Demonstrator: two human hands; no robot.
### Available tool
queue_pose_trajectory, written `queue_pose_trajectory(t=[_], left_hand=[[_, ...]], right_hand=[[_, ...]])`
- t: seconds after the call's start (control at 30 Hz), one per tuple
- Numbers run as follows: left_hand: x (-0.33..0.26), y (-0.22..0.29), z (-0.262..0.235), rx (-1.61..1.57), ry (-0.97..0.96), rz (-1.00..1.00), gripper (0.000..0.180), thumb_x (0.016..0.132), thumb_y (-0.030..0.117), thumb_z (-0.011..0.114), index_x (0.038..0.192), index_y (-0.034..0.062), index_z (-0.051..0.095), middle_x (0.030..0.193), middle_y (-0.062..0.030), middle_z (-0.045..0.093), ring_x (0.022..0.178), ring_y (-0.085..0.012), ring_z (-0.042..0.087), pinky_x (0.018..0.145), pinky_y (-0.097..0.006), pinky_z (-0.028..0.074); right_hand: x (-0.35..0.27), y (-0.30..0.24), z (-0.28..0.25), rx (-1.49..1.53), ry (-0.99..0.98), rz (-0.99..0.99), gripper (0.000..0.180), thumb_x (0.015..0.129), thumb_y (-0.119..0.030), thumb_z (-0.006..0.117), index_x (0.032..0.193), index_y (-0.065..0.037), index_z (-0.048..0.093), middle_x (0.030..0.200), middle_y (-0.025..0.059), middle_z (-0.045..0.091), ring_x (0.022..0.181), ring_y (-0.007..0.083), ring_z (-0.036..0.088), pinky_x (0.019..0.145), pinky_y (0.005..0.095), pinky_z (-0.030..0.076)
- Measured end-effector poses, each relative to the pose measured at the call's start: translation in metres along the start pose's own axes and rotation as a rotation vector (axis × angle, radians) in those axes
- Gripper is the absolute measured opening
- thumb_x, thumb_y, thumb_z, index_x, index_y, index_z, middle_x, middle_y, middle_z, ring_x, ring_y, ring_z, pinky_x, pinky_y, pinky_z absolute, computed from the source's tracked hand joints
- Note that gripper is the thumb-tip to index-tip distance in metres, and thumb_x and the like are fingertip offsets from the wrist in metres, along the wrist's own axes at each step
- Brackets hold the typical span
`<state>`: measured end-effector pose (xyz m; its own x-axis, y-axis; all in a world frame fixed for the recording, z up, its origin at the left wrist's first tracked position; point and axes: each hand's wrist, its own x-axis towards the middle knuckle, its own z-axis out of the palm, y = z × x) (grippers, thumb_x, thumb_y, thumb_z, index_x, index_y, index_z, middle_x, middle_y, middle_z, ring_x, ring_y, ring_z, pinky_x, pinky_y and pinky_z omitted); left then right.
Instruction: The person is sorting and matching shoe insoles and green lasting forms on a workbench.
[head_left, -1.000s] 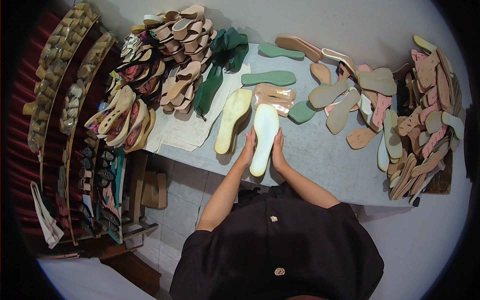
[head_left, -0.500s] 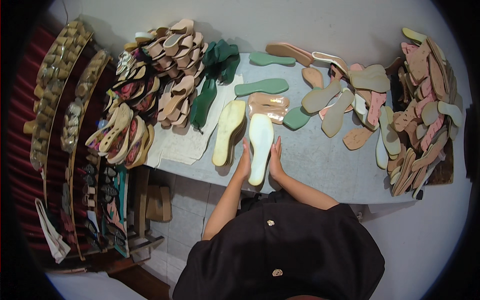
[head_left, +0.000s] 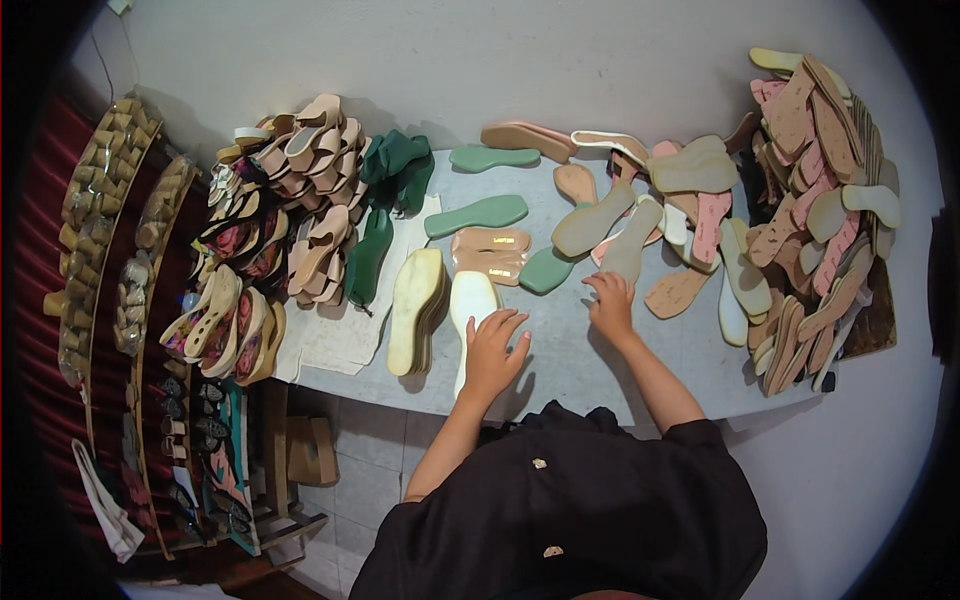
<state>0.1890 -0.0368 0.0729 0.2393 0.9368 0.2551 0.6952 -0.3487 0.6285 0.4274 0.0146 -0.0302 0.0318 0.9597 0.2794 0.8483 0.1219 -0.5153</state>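
My left hand [head_left: 494, 350] is open, its fingers spread over the right edge of a pale cream shoe sole [head_left: 470, 292] and partly hiding it. Whether the fingertips touch the sole, I cannot tell. To the right, my right hand [head_left: 611, 306] reaches to the lower end of a grey-beige insole [head_left: 634, 238], fingers apart; contact is unclear. A stack of yellowish soles [head_left: 414, 312] lies left of the pale sole. Just beyond are a pair of tan insoles in clear wrapping [head_left: 490, 256] and green insoles [head_left: 478, 215].
Loose insoles spread toward a tall heap of pink, tan and beige insoles [head_left: 815, 230] at the right. Beige sandals [head_left: 325, 150], dark green sandals [head_left: 372, 255] and patterned wedges [head_left: 230, 310] crowd the left end. Racks of wrapped heels [head_left: 98, 200] stand beyond the table's left edge.
Both hands were beside the pale sole and have moved apart. My right hand has gone right toward the loose insoles; the left now hovers over or rests by the sole. The view has shifted.
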Motion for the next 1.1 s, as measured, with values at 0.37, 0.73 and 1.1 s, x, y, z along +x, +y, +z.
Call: queue_pose_trajectory(t=[0.37, 0.73, 1.1], left_hand=[[0.007, 0.007, 0.017, -0.047, 0.001, -0.046, 0.021, 0.084, 0.023, 0.056, 0.099, 0.0125, 0.064, 0.1, -0.004, 0.063, 0.101, -0.0219, 0.056, 0.102, -0.058, 0.017], [-0.004, 0.003, -0.011, -0.15, 0.055, -0.049, 0.021, 0.083, 0.022, 0.058, 0.1, 0.0117, 0.064, 0.099, -0.0043, 0.063, 0.101, -0.0214, 0.056, 0.103, -0.057, 0.016], [-0.03, -0.011, -0.056, -0.077, 0.189, -0.053, 0.091, 0.064, 0.037, 0.077, 0.135, 0.0045, 0.03, 0.13, -0.0173, 0.04, 0.117, -0.0329, 0.042, 0.102, -0.045, 0.029]], right_hand=[[0.09, 0.067, -0.032, -0.52, -0.37, -0.337, 0.027, 0.074, -0.014, 0.063, 0.099, -0.023, 0.06, 0.117, 0.0005, 0.054, 0.127, 0.0268, 0.036, 0.102, 0.0674, 0.01], [0.098, -0.058, -0.141, -0.152, -0.114, -0.419, 0.018, 0.074, -0.012, 0.062, 0.092, -0.013, 0.061, 0.082, 0.0013, 0.062, 0.091, 0.0195, 0.057, 0.099, 0.0635, 0.014], [0.064, -0.147, -0.102, 1.079, 0.028, -0.139, 0.032, 0.084, -0.013, 0.062, 0.111, 0.0, 0.051, 0.097, 0.0062, 0.062, 0.09, 0.0122, 0.057, 0.089, 0.0343, 0.04]])
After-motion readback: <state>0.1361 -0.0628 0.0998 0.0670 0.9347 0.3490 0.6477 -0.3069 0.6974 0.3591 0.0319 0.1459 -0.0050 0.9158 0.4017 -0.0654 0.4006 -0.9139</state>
